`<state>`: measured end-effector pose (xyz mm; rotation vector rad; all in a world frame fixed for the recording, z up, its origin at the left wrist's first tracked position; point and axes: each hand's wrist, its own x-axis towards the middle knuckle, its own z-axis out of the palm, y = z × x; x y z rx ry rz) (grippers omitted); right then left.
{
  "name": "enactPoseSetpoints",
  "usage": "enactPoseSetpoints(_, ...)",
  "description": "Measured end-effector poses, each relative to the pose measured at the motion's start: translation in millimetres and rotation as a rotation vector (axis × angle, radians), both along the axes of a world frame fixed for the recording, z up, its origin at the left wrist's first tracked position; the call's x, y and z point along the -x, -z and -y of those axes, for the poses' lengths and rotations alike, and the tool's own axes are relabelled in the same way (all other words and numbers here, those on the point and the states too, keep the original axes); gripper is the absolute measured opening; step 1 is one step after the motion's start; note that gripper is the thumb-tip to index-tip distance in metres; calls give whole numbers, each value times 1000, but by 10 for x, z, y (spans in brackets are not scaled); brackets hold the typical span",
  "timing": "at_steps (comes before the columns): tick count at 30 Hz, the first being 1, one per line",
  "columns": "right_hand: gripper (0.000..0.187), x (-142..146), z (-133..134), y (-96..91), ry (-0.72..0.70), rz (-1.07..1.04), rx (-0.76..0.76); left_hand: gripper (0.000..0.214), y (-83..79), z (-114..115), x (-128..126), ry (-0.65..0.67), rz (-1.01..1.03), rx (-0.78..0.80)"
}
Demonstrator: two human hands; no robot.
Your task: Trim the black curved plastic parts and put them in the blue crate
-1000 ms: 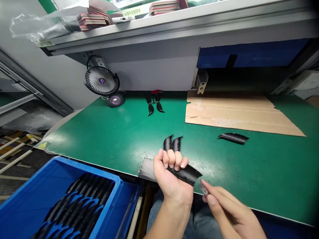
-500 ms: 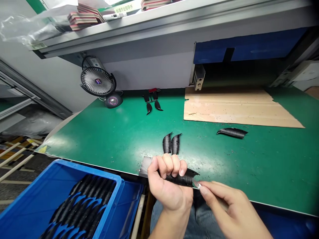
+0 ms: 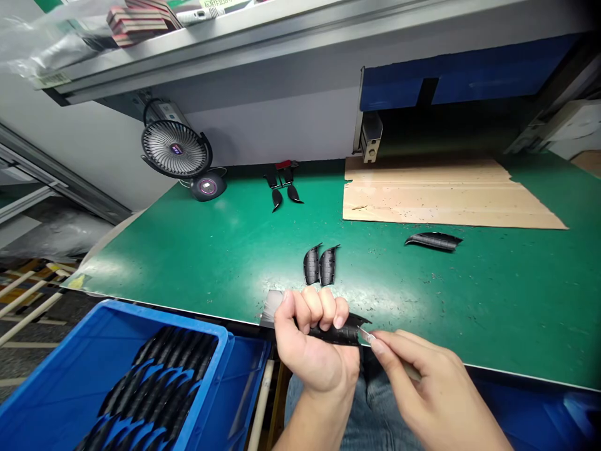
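My left hand [image 3: 310,344] grips a curved black ribbed plastic part [image 3: 339,334] in its closed fingers, with the part's end jutting out to the right. My right hand [image 3: 432,388] pinches a small craft knife [image 3: 367,337], whose metal blade touches or nearly touches that end. Beyond my left fingers, two similar black parts [image 3: 320,265] stand side by side on the green mat [image 3: 188,263], close to my knuckles but apart from them. A third black part [image 3: 434,241] lies further right.
A blue crate [image 3: 141,312] packed with several black parts sits below the bench's near edge at left. Black shavings dot the mat and a cardboard sheet [image 3: 446,194]. A small fan [image 3: 175,149] and small black pieces [image 3: 282,188] stand at the back, under a shelf [image 3: 235,47].
The knife blade has moved from just beside the black part to its end. My left hand has turned the part flatter. The whole view has shifted slightly up and left.
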<state>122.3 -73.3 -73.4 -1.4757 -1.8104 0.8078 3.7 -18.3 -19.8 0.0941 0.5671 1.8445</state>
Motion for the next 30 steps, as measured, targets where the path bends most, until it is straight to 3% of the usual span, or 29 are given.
enactPoseSetpoints(14,25,68,-5,-45,74,107,-81,46,-28,-58,18,-29,-1,40)
enactPoseSetpoints(16,23,66,2,-23,107,203,-183,46,-19,-84,13,-41,15,62)
enactPoseSetpoints(19,21,35,17,43,172,360,-489,45,3,-141,34,-43,63,119)
enactPoseSetpoints(21,33,15,22,85,219,312,-643,44,23,-177,54,-30,92,140)
enactPoseSetpoints(22,34,13,18,99,252,229,-651,44,36,-192,57,-22,101,141)
enactPoseSetpoints(26,21,37,-74,93,361,-187,-342,44,112,-230,-48,51,100,122)
enactPoseSetpoints(28,17,-10,-183,100,344,-213,-182,39,181,-248,-161,144,31,108)
enactPoseSetpoints(30,19,-169,-319,154,367,-94,-88,28,282,-277,-266,258,-182,110)
